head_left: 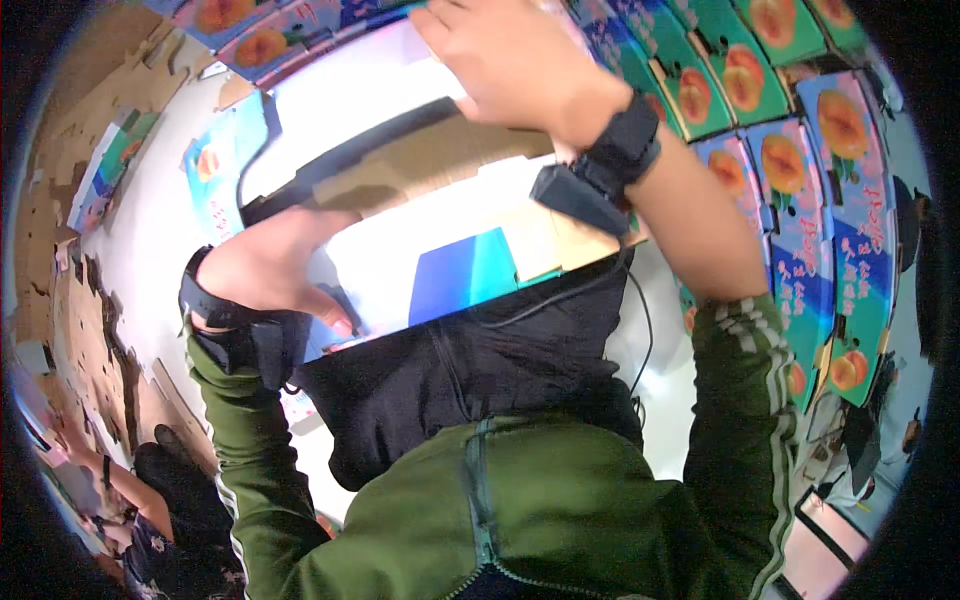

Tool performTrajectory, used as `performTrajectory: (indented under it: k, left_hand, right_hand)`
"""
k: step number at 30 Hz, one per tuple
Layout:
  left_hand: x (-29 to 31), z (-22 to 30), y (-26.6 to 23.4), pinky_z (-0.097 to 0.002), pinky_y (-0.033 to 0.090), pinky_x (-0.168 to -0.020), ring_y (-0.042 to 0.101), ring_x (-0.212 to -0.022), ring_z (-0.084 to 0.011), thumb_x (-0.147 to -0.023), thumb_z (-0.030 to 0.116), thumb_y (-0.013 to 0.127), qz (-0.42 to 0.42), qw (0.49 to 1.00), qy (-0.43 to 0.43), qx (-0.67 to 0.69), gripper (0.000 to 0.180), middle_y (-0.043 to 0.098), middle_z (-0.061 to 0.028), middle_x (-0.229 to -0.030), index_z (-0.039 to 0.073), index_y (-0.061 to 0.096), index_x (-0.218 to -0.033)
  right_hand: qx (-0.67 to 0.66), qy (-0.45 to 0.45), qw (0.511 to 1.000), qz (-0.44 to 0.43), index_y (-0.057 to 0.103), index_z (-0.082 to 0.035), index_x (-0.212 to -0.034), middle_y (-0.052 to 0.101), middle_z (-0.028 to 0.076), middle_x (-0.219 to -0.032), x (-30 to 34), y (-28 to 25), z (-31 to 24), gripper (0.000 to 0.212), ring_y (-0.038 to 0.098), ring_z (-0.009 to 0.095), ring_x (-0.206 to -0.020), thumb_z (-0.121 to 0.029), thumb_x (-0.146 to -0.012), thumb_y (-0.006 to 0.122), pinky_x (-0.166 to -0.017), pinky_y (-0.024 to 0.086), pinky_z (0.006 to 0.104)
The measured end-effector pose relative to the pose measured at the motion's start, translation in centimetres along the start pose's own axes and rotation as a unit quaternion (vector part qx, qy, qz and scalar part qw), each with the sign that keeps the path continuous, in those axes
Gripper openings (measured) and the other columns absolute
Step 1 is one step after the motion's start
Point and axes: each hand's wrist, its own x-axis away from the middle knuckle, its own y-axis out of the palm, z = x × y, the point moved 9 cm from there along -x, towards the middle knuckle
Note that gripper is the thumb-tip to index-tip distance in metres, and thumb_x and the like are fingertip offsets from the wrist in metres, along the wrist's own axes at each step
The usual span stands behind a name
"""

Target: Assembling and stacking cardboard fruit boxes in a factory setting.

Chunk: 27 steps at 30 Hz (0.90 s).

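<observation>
Brown cardboard [80,330] lines the workroom's left; the left hand [270,262] grips an open white-and-blue carton [460,275] above the lap, seemingly light, stiff, best held at folded edges; the right hand [510,65], grip unclear, arches near fruit-printed boxes [785,165].

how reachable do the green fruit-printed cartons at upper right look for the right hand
Probably yes: the green cartons lie to the right of the right hand and nothing visible blocks the way, though it is at the open carton.
</observation>
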Motion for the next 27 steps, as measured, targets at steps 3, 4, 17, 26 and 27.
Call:
performTrajectory:
  k: [3,4,17,26,27]
  left_hand:
    - [-0.1,0.0,0.0,-0.039,0.049,-0.089,0.064,-0.097,-0.0374,-0.057,0.025,0.093,-0.003,1.0,-0.015,-0.021,0.077,0.067,-0.023,-0.104,-0.003,0.058,-0.12]
    - [0.0,0.3,0.2,-0.0388,0.049,-0.089,0.065,-0.097,-0.0367,-0.058,0.028,0.093,-0.009,1.0,-0.014,-0.016,0.077,0.067,-0.0229,-0.102,-0.003,0.058,-0.119]
    - [-8.1,0.4,0.4,-0.044,0.043,-0.109,0.059,-0.115,-0.0335,-0.097,0.014,0.054,0.262,0.654,0.035,0.709,0.031,0.06,-0.0255,-0.121,-0.008,0.053,-0.118]
    - [-11.3,0.7,-0.1,-0.037,0.045,-0.102,0.061,-0.102,-0.0217,-0.093,0.02,0.067,0.35,0.49,0.111,0.791,0.031,0.063,-0.0103,-0.114,0.005,0.056,-0.118]
    - [-11.3,0.8,-0.6,-0.036,0.045,-0.101,0.061,-0.103,-0.022,-0.092,0.018,0.067,0.338,0.481,0.151,0.795,0.029,0.065,-0.0094,-0.113,0.005,0.058,-0.116]
  right_hand:
    - [-0.089,0.027,0.994,0.05,0.06,0.0,-0.117,0.064,0.016,-0.112,1.1,-0.3,0.8,0.061,0.058,0.032,-0.109,-0.014,-0.061,0.075,-0.099,0.043,0.0416]
    - [-0.142,0.049,0.987,0.048,0.058,-0.001,-0.127,0.061,0.018,-0.123,1.4,-0.2,1.1,0.07,0.054,0.036,-0.118,-0.011,-0.06,0.075,-0.105,0.041,0.0452]
    - [-0.432,0.168,0.884,0.061,0.059,0.001,-0.129,0.063,0.015,-0.126,2.4,0.1,3.4,0.062,0.059,0.026,-0.118,-0.032,-0.08,0.079,-0.104,0.044,0.0372]
    - [-0.461,0.286,0.832,0.116,0.065,0.001,-0.112,0.07,0.014,-0.109,4.3,-0.4,4.5,0.035,0.065,0.026,-0.106,-0.03,-0.096,0.063,-0.093,0.049,0.0353]
    - [-0.39,0.247,0.876,0.141,0.066,0.001,-0.109,0.068,0.018,-0.108,4.0,-2.0,4.0,0.032,0.062,0.035,-0.106,-0.027,-0.094,0.061,-0.093,0.048,0.0405]
